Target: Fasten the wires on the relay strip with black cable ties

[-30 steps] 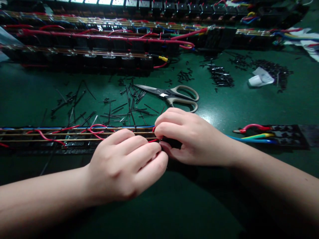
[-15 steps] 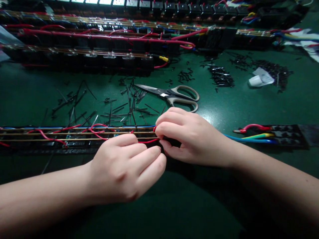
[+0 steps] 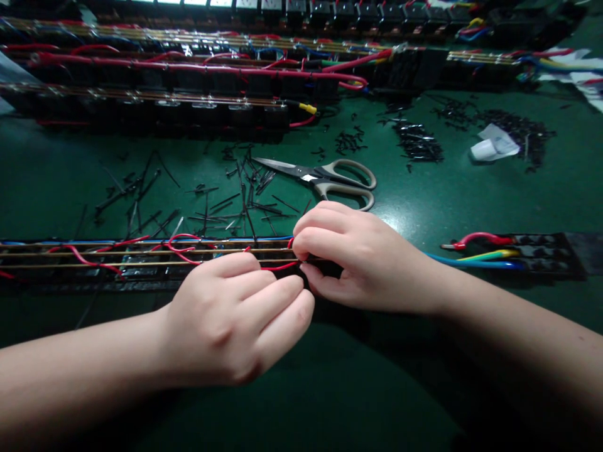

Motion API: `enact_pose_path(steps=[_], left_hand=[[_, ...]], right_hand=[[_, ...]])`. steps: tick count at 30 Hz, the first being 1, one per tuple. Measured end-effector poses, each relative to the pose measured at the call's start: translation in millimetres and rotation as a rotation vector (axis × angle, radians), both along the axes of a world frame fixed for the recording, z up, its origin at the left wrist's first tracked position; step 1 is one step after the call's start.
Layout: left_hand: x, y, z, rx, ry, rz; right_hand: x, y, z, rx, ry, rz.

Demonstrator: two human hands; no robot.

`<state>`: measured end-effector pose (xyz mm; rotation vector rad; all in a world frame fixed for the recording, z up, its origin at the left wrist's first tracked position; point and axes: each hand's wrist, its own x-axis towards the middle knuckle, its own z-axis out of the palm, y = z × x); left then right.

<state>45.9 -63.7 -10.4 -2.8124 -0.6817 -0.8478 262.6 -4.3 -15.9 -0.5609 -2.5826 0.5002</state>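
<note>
A long black strip (image 3: 151, 285) with brass-coloured rods (image 3: 28, 263) and looping red wires lies across the table in front of me. My left hand (image 3: 245, 317) is closed at its near side, knuckles up; its curled fingers hide whatever they hold. Fingertips of my right hand (image 3: 351, 254) pinch a thin red wire (image 3: 282, 267) over the rods, close to the left hand's fingers. The far end of that wire is hidden under the right hand. Beyond the right wrist, blue and yellow-green cables (image 3: 480, 258) run into a black end block (image 3: 541, 254).
Grey-handled scissors (image 3: 311, 176) lie just beyond my right hand. Black cable ties (image 3: 226, 207) are scattered behind the strip, with a heap of them (image 3: 419, 141) and a small white packet (image 3: 492, 145) farther right. Wired strips (image 3: 198, 72) fill the back.
Both hands keep nearly the same pose at the red wire. The view has shifted very slightly; nothing was let go or picked up.
</note>
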Motion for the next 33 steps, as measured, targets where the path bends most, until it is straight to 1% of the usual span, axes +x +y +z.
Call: enact_pose_path(steps=[3, 6, 9, 11, 12, 14, 15, 18, 21, 23, 25, 27, 30, 33], left_hand=[[-1.1, 2.2, 0.3, 0.004, 0.018, -0.026], [-1.2, 2.7, 1.9, 0.0, 0.025, -0.027], [1.2, -1.6, 9.2, -0.01, 0.064, 0.008], [1.8, -8.9, 17.3, -0.087, 0.152, 0.054], [0.8, -14.0, 21.4, -0.157, 0.217, 0.086], [-5.1, -26.1, 28.0, -0.27, 0.332, 0.169], [-9.8, -32.3, 29.8, -0.294, 0.387, 0.205], [-26.5, -45.0, 28.8, -0.329, 0.591, 0.319], [-35.1, -41.7, 23.7, -0.398, 0.74, 0.382], [-33.7, -32.9, 21.9, -0.477, 0.771, 0.354], [-29.6, -24.9, 22.1, -0.564, 0.804, 0.276], [-26.2, -21.8, 23.0, -0.584, 0.836, 0.203], [-26.0, -26.8, 22.5, -0.494, 0.828, 0.146], [-28.0, -35.4, 18.9, -0.387, 0.76, 0.149]], right_hand=[[0.1, -0.6, 0.2, 0.006, -0.007, -0.009], [0.4, -1.0, 0.9, 0.014, -0.007, -0.007], [0.5, -0.7, 0.6, 0.017, -0.002, -0.004], [0.3, -0.2, -0.2, 0.017, 0.004, 0.002], [0.3, 0.0, -0.6, 0.017, 0.007, 0.005], [0.2, 0.3, -0.9, 0.015, 0.012, 0.009], [0.2, 0.3, -0.8, 0.014, 0.013, 0.011], [0.2, -0.2, 1.0, 0.007, 0.012, 0.012], [0.1, -0.6, 2.9, -0.003, 0.008, 0.012], [0.0, -0.5, 3.2, -0.004, 0.007, 0.012], [-0.2, -0.3, 3.2, -0.003, 0.006, 0.012], [-0.4, 0.0, 3.0, -0.005, 0.005, 0.012], [-0.1, 0.3, 2.5, -0.01, 0.003, 0.014], [1.1, 0.3, 1.1, -0.013, 0.003, 0.013]])
